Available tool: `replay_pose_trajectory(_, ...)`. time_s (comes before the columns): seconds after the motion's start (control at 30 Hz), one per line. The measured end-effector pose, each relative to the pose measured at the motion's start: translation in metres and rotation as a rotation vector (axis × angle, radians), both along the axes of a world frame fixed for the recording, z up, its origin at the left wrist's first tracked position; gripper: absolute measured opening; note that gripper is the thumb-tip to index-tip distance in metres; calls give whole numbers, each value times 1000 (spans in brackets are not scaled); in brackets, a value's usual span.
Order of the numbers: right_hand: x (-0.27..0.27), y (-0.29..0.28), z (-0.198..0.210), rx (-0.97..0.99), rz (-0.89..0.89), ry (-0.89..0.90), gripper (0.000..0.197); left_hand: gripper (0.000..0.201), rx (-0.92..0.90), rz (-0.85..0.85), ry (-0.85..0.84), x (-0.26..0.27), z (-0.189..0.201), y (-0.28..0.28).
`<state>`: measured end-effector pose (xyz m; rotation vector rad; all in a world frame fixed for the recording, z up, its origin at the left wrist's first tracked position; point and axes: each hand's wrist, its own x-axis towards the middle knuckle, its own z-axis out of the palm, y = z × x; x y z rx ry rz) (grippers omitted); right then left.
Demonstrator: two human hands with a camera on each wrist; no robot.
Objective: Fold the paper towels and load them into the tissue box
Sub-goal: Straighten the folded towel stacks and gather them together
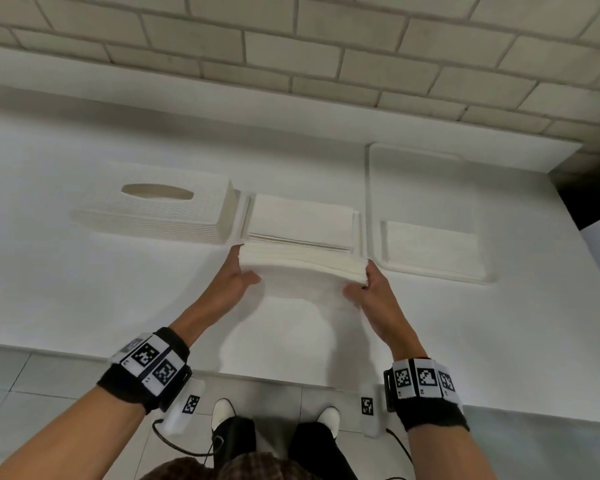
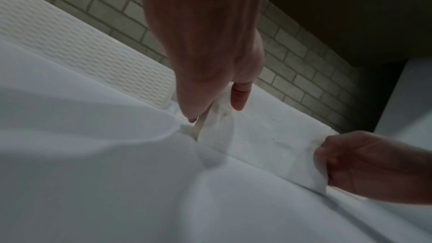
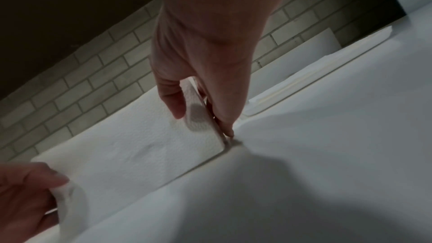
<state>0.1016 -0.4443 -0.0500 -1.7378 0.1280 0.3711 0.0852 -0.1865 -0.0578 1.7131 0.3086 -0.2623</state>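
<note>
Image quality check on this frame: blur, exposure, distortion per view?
Head view: bright, low-contrast white on white, brick lines bowed by the wide lens, folded paper towel slightly soft. Left wrist view: dim, vignetted corners, foreground smeared. Right wrist view: dim, a dark shadow on the table.

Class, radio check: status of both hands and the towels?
Left hand and right hand pinch folded paper towel. Stack in open base ahead. Box cover off, aside.
</note>
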Motion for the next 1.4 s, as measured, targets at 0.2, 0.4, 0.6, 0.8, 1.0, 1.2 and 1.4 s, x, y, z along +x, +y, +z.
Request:
replay_pose_trajectory(0.2,-3,-3,-13,-50,5,-96,52,45,73,-91,-102,-8,-12,0)
replay_pose_trajectory(0.4,-5,-4,-15,-30,8,-122,51,53,96,-88,-140,-9,-15,6)
replay_pose_trajectory(0.6,-5,-7,-17,-16,-6,-134,43,42,116,-109,-179,-6,-23,10)
replay_pose_trajectory(0.8,-4,-9,-22,-34,-2,-110,35,39,184,-93,-274,-2,-24,10)
replay_pose_trajectory(1.0,27,-6,15,56,-189,-158,31,27,128,94,-287,36,15,8)
replay_pose_trajectory(1.2,97,12,37,-54,-296,-7,9,21,-14,341,-26,111,47,6)
replay_pose_trajectory(1.4,118,23,37,-159,-394,89,27,23,115,283,110,138,38,7)
